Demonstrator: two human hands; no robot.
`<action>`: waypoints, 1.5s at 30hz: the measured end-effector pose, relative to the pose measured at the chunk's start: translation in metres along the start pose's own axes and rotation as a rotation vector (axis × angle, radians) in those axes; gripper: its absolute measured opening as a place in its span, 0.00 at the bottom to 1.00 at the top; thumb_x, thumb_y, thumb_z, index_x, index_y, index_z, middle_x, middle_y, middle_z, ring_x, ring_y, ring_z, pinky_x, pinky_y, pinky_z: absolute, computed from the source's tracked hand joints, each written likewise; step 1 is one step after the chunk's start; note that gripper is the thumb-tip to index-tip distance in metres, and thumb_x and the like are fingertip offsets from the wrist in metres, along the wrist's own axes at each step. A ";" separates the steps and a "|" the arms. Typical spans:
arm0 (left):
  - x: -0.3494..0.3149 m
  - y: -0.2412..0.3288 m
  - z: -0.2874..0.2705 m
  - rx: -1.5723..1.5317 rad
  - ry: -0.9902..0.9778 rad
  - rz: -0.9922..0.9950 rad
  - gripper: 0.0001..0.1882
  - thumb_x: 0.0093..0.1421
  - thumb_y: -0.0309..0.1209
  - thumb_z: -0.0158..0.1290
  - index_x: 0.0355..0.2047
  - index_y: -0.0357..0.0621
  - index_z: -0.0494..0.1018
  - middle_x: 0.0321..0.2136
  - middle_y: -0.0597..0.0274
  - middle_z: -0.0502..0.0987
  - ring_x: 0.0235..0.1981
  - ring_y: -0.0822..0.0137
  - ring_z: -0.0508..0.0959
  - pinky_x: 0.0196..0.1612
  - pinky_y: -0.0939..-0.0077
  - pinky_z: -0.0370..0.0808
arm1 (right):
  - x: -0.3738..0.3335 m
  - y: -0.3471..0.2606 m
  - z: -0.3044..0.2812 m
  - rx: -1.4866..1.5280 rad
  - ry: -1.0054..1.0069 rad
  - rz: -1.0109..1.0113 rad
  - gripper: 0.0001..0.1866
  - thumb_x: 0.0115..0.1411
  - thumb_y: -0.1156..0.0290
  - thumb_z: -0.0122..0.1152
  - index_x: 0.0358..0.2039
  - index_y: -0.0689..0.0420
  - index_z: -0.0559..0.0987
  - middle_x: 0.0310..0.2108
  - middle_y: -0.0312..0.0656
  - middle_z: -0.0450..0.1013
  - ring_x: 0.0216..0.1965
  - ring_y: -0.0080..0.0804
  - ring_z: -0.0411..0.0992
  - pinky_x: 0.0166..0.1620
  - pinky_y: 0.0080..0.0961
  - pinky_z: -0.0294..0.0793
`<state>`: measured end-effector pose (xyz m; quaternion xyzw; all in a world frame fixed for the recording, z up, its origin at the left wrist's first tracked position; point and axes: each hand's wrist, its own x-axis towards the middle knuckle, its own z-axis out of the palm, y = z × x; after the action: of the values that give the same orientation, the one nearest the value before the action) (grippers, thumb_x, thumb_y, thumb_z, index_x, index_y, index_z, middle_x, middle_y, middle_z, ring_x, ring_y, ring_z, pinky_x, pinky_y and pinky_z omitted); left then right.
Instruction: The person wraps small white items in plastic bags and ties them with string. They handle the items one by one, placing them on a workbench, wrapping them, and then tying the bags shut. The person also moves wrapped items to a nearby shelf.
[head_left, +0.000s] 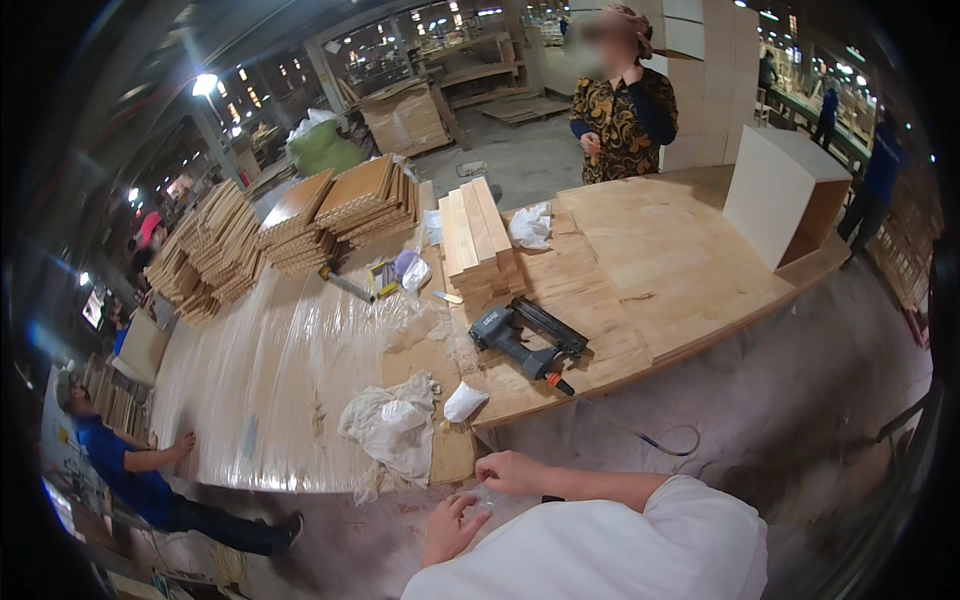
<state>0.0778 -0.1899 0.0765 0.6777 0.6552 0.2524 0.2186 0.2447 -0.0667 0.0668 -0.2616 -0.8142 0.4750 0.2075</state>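
Note:
My left hand [452, 528] is low in front of me, off the table's near edge, with its thumb apart from its fingers and nothing plain in it. Just above and right of it is my right hand [511, 473], its fingers curled together; what they pinch, if anything, is too small to make out. On the table edge nearest my hands lie a crumpled white cloth [398, 425] and a small white bundle [465, 402]. A grey and black nail gun [530, 338] with an orange hose fitting rests on the plywood beyond them.
Stacked wooden strips [475, 240] stand mid-table, with piled wooden panels [365, 195] behind. Clear film [280, 370] covers the left tabletop [640, 240]. A white box [785, 195] sits far right. One person [625, 120] stands opposite, another [125, 455] at left. An air hose [670, 445] loops below.

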 end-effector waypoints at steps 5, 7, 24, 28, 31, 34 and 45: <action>-0.036 0.009 0.003 -0.122 0.069 -0.259 0.17 0.49 0.42 0.58 0.33 0.43 0.74 0.31 0.58 0.75 0.31 0.57 0.75 0.32 0.67 0.70 | -0.008 -0.019 0.039 -0.041 -0.066 -0.137 0.05 0.47 0.77 0.54 0.27 0.61 0.71 0.26 0.48 0.69 0.30 0.44 0.70 0.34 0.36 0.68; -0.052 0.009 0.002 -0.060 0.155 -0.221 0.17 0.48 0.42 0.59 0.32 0.43 0.74 0.30 0.57 0.75 0.31 0.57 0.75 0.32 0.67 0.70 | -0.012 -0.024 0.048 -0.013 -0.040 -0.179 0.05 0.47 0.76 0.55 0.26 0.62 0.71 0.25 0.48 0.69 0.30 0.46 0.69 0.33 0.37 0.68; -0.126 0.004 0.029 -0.435 0.288 -0.577 0.09 0.48 0.19 0.48 0.31 0.38 0.64 0.30 0.56 0.68 0.29 0.65 0.76 0.28 0.71 0.77 | -0.086 -0.036 0.080 -0.252 0.038 -0.185 0.09 0.46 0.78 0.54 0.30 0.58 0.68 0.31 0.47 0.64 0.36 0.49 0.67 0.37 0.41 0.68; -0.116 -0.007 0.035 -1.285 0.641 -0.551 0.10 0.51 0.17 0.49 0.33 0.41 0.64 0.29 0.59 0.68 0.24 0.68 0.75 0.27 0.73 0.77 | -0.092 -0.036 0.084 -0.206 0.033 -0.142 0.10 0.47 0.76 0.55 0.32 0.57 0.69 0.31 0.47 0.65 0.34 0.50 0.68 0.36 0.40 0.69; -0.099 -0.005 0.025 -1.499 0.668 -0.527 0.09 0.53 0.17 0.48 0.35 0.41 0.65 0.27 0.62 0.69 0.21 0.71 0.72 0.22 0.79 0.73 | -0.082 -0.027 0.090 -0.139 0.069 -0.211 0.07 0.51 0.76 0.55 0.32 0.57 0.71 0.30 0.46 0.68 0.34 0.47 0.69 0.35 0.37 0.70; -0.105 -0.008 0.023 -1.172 0.534 -0.458 0.08 0.54 0.21 0.51 0.36 0.41 0.71 0.24 0.66 0.70 0.20 0.77 0.67 0.20 0.84 0.64 | -0.078 -0.023 0.085 0.391 -0.097 0.108 0.05 0.55 0.74 0.52 0.32 0.58 0.74 0.30 0.44 0.72 0.35 0.41 0.71 0.36 0.34 0.72; -0.061 0.042 0.036 -1.845 0.160 -0.470 0.13 0.64 0.42 0.43 0.37 0.47 0.70 0.33 0.65 0.75 0.35 0.72 0.73 0.40 0.74 0.70 | -0.081 -0.017 0.004 1.423 -0.298 0.740 0.09 0.62 0.64 0.46 0.29 0.53 0.72 0.26 0.35 0.71 0.28 0.30 0.71 0.36 0.33 0.73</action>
<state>0.1324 -0.2518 0.0710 0.0700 0.3303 0.6647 0.6664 0.3018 -0.1265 0.0726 -0.2535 -0.1976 0.9459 0.0432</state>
